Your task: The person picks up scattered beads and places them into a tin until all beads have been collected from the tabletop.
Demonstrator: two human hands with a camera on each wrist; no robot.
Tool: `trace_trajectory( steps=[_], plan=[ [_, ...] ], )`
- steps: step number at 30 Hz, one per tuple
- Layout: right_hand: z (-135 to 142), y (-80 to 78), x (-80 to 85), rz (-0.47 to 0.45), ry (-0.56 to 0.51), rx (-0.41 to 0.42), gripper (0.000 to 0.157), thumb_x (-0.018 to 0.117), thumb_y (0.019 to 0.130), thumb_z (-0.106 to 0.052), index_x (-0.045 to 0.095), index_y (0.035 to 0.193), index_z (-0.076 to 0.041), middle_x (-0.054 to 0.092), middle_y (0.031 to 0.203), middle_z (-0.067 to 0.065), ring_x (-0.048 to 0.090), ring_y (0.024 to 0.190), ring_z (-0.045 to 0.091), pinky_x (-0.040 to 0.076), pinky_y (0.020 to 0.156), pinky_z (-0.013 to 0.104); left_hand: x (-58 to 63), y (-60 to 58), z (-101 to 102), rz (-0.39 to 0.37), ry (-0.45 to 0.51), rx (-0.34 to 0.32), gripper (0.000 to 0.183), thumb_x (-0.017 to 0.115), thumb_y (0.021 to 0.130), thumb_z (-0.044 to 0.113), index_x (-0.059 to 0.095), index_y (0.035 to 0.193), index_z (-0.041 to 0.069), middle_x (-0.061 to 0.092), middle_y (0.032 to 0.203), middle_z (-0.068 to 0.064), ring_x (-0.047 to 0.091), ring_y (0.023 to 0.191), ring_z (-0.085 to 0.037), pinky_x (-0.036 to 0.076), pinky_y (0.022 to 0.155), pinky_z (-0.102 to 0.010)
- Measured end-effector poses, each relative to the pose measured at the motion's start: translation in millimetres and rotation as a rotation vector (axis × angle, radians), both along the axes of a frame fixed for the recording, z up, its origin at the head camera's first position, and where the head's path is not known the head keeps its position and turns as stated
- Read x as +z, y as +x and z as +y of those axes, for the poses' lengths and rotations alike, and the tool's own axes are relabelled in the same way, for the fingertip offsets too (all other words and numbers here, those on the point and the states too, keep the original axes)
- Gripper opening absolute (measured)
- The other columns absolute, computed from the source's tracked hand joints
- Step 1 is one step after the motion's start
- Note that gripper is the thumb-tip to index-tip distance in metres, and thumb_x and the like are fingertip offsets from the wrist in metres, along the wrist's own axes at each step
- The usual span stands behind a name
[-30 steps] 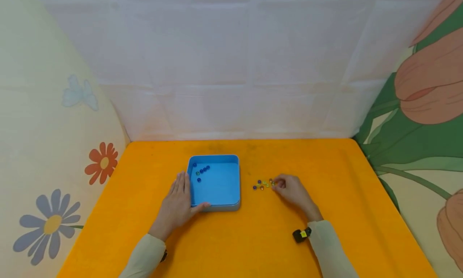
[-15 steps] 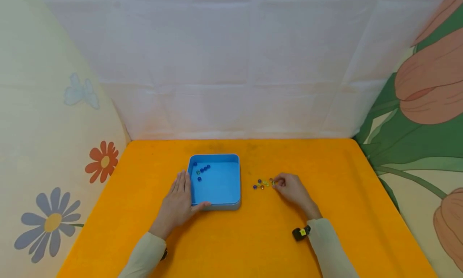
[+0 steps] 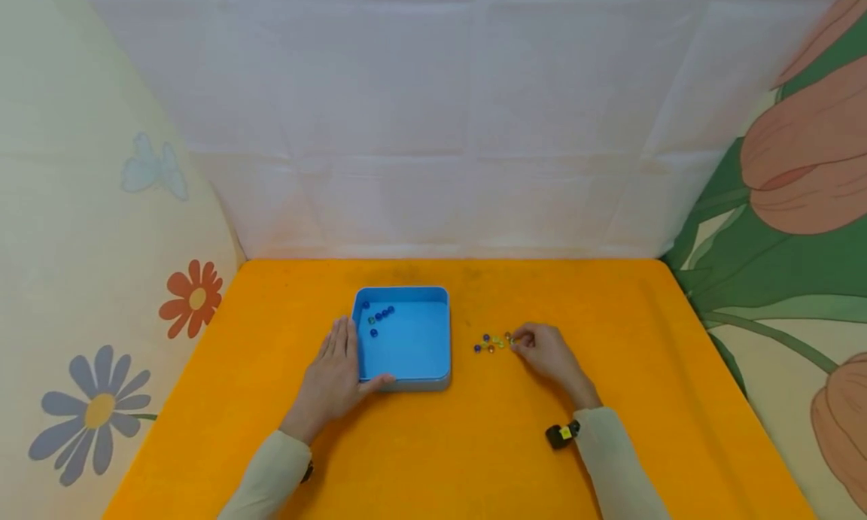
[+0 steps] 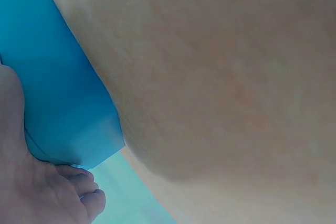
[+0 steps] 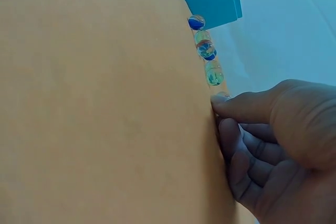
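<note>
My left hand rests against a blue square box, its straight fingers along the left side and its thumb on the front edge. Several dark blue marbles and a greenish one lie in the box's back left part. Right of the box, several blue, yellow-green and amber marbles sit in a loose group on the table. At the group's right end my right hand pinches a marble with thumb and forefinger, its other fingers curled. The thumb mostly hides that marble in the right wrist view.
An orange cloth covers the table. A white sheet hangs behind it. Flower-printed cloths flank it, with a daisy on the left and large tulips on the right. A black wrist device sits by the right sleeve.
</note>
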State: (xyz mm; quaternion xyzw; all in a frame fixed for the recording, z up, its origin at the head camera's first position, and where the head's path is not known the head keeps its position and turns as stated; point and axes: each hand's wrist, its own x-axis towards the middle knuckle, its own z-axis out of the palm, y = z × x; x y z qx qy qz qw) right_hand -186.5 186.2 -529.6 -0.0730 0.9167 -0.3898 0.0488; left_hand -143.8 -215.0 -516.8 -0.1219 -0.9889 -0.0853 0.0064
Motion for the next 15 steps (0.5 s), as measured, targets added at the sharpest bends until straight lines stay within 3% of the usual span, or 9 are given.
trace_trajectory(
  steps=[15],
  plan=[
    [1.2,0.8,-1.3,-0.011,-0.003,-0.014,0.013,0.072,0.1,-0.013,0.077,0.107,-0.003,0.072,0.09,0.007,0.06,0.074,0.015,0.054,0.069,0.03,2.5,-0.2,1.4,-0.007,-0.014,0.006,0.126,0.058,0.089,0.081,0.016,0.163,-0.012,0.017,0.172,-0.033,0.02,0.161,-0.049,0.027,0.129,-0.06]
  ],
)
